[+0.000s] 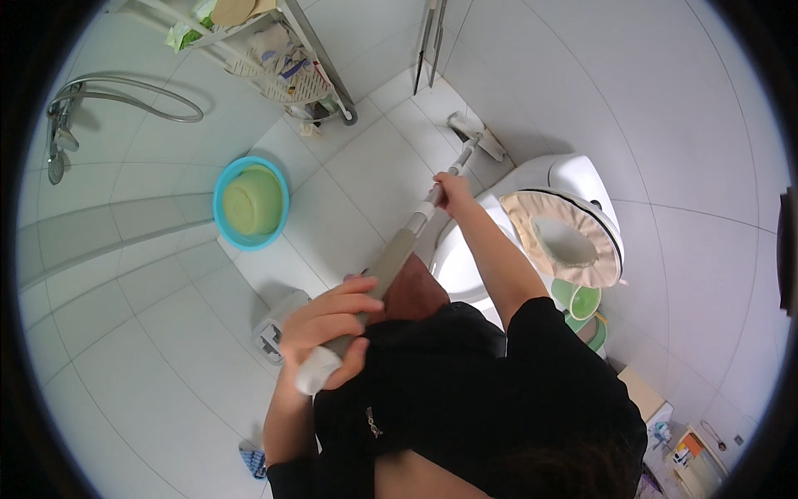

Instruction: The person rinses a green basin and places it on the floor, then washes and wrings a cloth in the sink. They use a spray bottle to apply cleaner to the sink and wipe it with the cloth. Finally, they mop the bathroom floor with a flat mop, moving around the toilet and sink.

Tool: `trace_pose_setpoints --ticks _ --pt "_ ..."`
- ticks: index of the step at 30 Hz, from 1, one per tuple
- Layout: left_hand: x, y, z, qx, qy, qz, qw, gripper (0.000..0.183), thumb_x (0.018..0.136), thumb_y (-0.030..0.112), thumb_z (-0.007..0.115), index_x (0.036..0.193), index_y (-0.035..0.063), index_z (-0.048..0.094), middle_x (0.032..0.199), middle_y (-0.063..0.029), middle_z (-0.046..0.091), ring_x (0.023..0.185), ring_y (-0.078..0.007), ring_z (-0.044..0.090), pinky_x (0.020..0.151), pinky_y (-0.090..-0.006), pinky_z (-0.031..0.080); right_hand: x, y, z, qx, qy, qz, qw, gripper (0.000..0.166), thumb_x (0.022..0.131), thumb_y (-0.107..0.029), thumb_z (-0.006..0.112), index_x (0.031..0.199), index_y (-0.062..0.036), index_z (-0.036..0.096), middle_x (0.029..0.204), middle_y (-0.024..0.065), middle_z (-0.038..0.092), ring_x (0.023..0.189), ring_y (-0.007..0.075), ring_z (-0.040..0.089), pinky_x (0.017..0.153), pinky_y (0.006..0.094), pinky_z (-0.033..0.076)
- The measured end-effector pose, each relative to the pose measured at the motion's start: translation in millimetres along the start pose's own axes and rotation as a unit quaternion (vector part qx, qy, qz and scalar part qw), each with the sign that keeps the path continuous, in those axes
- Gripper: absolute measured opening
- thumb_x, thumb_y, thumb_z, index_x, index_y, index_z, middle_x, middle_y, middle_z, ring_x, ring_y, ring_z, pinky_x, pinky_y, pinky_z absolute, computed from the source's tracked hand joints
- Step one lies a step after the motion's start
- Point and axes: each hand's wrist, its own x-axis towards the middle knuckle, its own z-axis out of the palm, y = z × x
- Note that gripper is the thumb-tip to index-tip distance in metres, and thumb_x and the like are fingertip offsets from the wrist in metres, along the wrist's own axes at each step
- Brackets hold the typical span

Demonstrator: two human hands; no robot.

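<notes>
A long-handled flat mop runs diagonally before me, its pale grip [391,265] towards me and its mop head [477,136] on the floor tiles at the wall, beside the toilet's back end. My left hand [327,327] is wrapped around the upper end of the pole, near its white end cap [317,370]. Further down, my right hand [452,193] is closed round the pole's metal part. The mop head is tilted across a tile corner, and its underside is hidden.
The toilet [461,262], with a beige fabric cover on its raised seat [564,240], stands right of the pole. Left are a blue basin [218,203] holding a yellow-green one, and a lidded bin [268,337]. A wheeled rack [318,56] stands at the top; green buckets [576,299] sit right.
</notes>
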Motion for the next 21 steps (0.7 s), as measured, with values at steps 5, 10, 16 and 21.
trace_pose_setpoints --ticks 5,10,16,21 --pt "33 -8 30 0.044 -0.107 0.027 0.993 0.019 0.065 -0.004 0.064 0.082 0.0019 0.058 0.093 -0.0168 0.066 0.100 -0.0378 0.063 0.090 -0.0461 0.049 34 -5 -29 0.113 -0.009 -0.012 0.993 0.014 0.076 -0.002 0.062 0.085 0.0014 0.050 0.067 0.0108 0.053 0.054 0.0226 0.055 0.049 0.0356 0.048" --pt "40 -4 42 0.123 -0.062 0.037 0.990 0.019 0.064 -0.006 0.067 0.079 0.0025 0.058 0.090 -0.0152 0.066 0.095 -0.0356 0.066 0.084 -0.0408 0.053 42 -20 -12 0.087 -0.021 -0.019 0.996 0.015 0.075 0.001 0.060 0.085 0.0023 0.049 0.066 0.0111 0.052 0.054 0.0222 0.054 0.049 0.0349 0.047" --pt "54 -8 38 0.152 -0.026 -0.010 0.988 0.011 0.067 -0.004 0.062 0.076 0.0023 0.059 0.086 -0.0144 0.067 0.092 -0.0351 0.067 0.080 -0.0374 0.054 56 -37 9 0.048 -0.025 0.003 0.999 0.015 0.076 -0.002 0.061 0.087 0.0003 0.051 0.070 0.0096 0.054 0.059 0.0221 0.057 0.053 0.0361 0.050" --pt "55 8 37 0.128 -0.058 0.009 0.990 0.017 0.063 -0.005 0.064 0.076 0.0042 0.058 0.082 -0.0117 0.066 0.088 -0.0332 0.068 0.076 -0.0337 0.055 38 -10 -14 0.084 -0.014 0.028 0.996 0.016 0.076 -0.003 0.061 0.088 -0.0010 0.051 0.074 0.0098 0.054 0.060 0.0218 0.056 0.054 0.0355 0.050"
